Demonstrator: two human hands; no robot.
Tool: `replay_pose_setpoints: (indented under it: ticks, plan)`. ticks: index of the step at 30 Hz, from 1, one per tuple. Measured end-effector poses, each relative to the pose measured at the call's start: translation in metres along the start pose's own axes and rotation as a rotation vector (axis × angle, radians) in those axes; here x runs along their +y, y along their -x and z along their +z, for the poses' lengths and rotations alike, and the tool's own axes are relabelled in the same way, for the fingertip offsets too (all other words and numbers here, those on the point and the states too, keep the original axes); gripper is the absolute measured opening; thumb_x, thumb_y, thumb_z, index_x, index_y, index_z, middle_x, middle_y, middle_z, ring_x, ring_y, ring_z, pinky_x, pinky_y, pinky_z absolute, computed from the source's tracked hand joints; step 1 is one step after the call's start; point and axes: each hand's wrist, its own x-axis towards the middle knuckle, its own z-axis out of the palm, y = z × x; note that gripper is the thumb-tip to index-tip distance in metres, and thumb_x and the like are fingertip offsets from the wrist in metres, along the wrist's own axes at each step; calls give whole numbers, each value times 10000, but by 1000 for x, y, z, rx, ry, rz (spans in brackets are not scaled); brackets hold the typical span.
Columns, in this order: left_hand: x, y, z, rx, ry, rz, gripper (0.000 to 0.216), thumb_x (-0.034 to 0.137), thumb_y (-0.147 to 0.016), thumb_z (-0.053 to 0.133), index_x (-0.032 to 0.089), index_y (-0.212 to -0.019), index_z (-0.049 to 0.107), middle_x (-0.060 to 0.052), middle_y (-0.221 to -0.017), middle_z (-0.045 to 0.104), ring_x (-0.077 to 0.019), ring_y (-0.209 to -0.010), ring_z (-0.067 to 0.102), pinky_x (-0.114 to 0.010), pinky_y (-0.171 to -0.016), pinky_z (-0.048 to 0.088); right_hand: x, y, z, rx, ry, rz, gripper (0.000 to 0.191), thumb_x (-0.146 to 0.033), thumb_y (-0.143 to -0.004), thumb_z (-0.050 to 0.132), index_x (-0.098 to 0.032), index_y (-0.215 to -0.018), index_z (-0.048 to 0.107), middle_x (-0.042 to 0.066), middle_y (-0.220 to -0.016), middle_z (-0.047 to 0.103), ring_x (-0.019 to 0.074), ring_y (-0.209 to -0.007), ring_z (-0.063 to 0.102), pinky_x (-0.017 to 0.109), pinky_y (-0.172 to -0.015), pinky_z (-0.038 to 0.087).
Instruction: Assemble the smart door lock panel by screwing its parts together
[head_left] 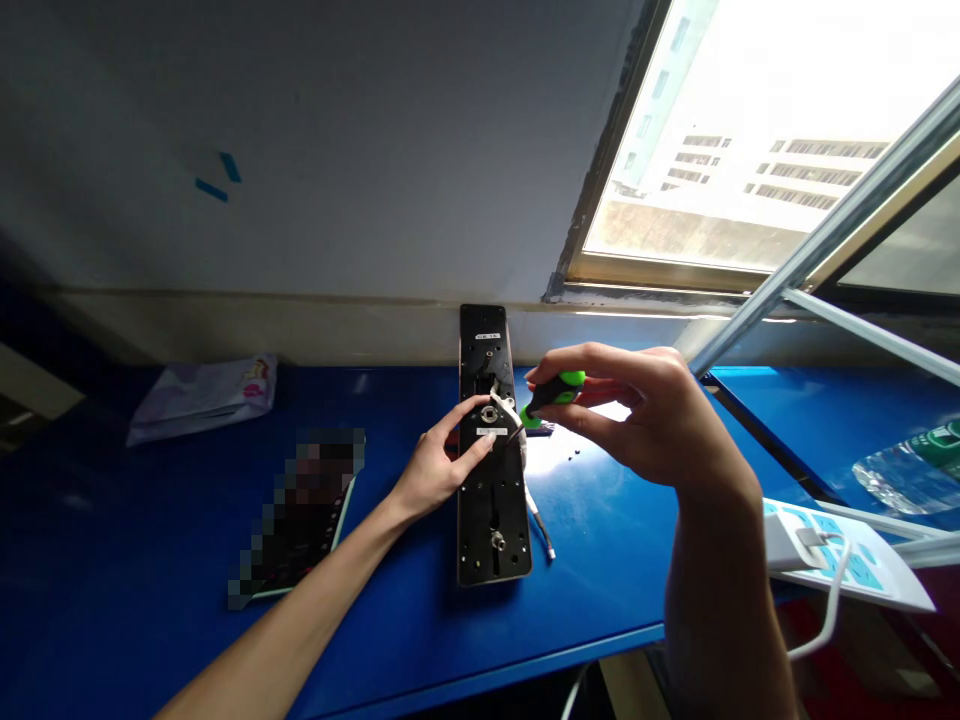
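Head view — right hand [645, 420] is gripping a green-handled screwdriver [556, 391], tip angling onto the black lock panel [493, 500]; left hand [437, 468] is lying open, fingertips pressing the panel's middle. Panel is lying flat on the blue bench [187, 600] — reaching from back edge toward front edge.

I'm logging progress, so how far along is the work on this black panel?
Probably done: small dark bits, perhaps screws, lie on the blue table beside the black panel. In hand: the left hand steadies the panel; the right hand holds a green-handled screwdriver at its middle. Seemingly left: a fitting near the lower end, and the white cable lying loose.
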Motion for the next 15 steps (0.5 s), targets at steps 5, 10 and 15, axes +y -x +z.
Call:
replay_pose_setpoints:
  ticks: [5, 10, 15]
  plan:
    - [0, 0, -1, -16, -14, 3, 579, 500, -950, 711, 270, -1467, 590, -85, -1382, 740, -296, -1163, 756, -431, -1016, 623, -3, 19, 12, 149, 77, -26, 235, -164, -907, 805, -179, -1141, 778, -13, -996, 839, 122, -845, 818, 179, -817, 687]
    - [3, 1, -3, -44, -17, -1, 589, 520, -954, 702, 276, -1475, 574, -77, -1371, 749, -296, -1169, 758, -435, -1029, 616, 2, 39, 20, 396, 266, 5, 239, -217, -905, 820, -191, -1134, 756, 18, -985, 847, 156, -811, 827, 242, -786, 697]
    - [8, 5, -5, -84, -25, -51, 591, 530, -990, 656, 308, -1523, 529, -57, -1345, 765, -298, -1198, 750, -458, -1069, 596, 22, 61, 21, 659, 224, 129, 265, -316, -845, 880, -212, -1056, 757, 48, -956, 837, 219, -821, 828, 321, -724, 690]
